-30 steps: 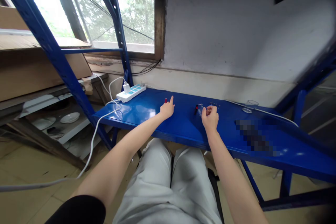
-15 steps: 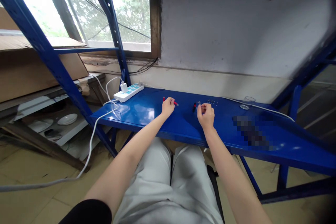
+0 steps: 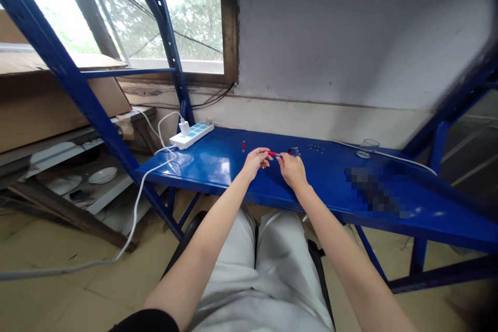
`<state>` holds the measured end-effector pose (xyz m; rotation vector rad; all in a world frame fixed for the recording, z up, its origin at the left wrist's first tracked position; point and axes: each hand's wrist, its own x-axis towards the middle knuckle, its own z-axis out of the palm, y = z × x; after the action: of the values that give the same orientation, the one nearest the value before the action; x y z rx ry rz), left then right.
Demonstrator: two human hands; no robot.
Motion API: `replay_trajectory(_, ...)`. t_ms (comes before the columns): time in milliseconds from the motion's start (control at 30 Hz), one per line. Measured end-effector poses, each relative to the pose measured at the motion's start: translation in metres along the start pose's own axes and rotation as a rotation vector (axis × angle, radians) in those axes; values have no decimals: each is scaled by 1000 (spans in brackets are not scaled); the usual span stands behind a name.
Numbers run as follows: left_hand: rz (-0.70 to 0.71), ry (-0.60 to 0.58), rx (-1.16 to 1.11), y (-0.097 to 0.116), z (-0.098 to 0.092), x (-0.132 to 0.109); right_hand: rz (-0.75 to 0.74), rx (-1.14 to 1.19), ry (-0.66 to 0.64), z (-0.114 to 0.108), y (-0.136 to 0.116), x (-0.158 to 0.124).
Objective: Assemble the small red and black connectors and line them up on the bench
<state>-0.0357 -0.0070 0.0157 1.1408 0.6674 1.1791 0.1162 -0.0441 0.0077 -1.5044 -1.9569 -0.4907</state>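
Observation:
Over the middle of the blue tabletop, my left hand (image 3: 254,163) grips a slim red pen-like tool (image 3: 272,153), which lies roughly level and points right. My right hand (image 3: 293,170) is closed at the tool's greyish right end. Its fingertips hide whether a small part is pinched there as well. A short red cap-like cylinder (image 3: 244,146) stands on the table to the left of my left hand. Just behind my right hand lie a small dark piece and a clear piece (image 3: 295,151), partly covered by the hand.
Several tiny metal pieces (image 3: 316,148) lie in rows right of my hands. Farther right are a clear glass (image 3: 367,149) and a blurred-out dark object (image 3: 375,192). A white power strip (image 3: 191,135) with a cable sits at the left end, beside a blue metal upright (image 3: 165,26).
My right hand has moved left from the small pieces to the red tool's end. My left hand has shifted slightly right, uncovering the red cylinder standing on the table.

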Motion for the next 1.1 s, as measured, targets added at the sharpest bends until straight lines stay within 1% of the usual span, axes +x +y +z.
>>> replay_trajectory(133, -6, -54, 55, 0, 2, -2, 15, 12, -16, -1, -1, 0)
replay_trajectory(233, 0, -53, 80, 0, 2, -3, 7, 33, -5, 2, 1, 0)
replay_trajectory(333, 6, -15, 74, 0, 2, -3, 10, 56, 21, 6, 3, 0)
replay_trajectory(433, 17, 51, 55, 2, 1, -2, 6, 87, 28, 6, 3, -1)
replay_trajectory(500, 22, 82, 43, 2, 1, -1, -14, 110, 24, 5, 2, -1)
replay_trajectory(567, 26, 88, 39, 2, 1, -1, -49, 127, 19, 3, 1, -2)
replay_trajectory(700, 39, 50, 52, 1, 1, -1, -94, 103, -2, 2, 1, -1)
replay_trajectory(867, 26, 11, 48, 1, 1, -2, -84, 83, 2, 2, 1, -1)
replay_trajectory(967, 0, -2, 62, 0, 2, -2, -86, 92, 24, 1, 0, -1)
replay_trajectory(1100, -29, -72, 85, -2, 1, -2, -120, 100, 93, 1, 1, -1)
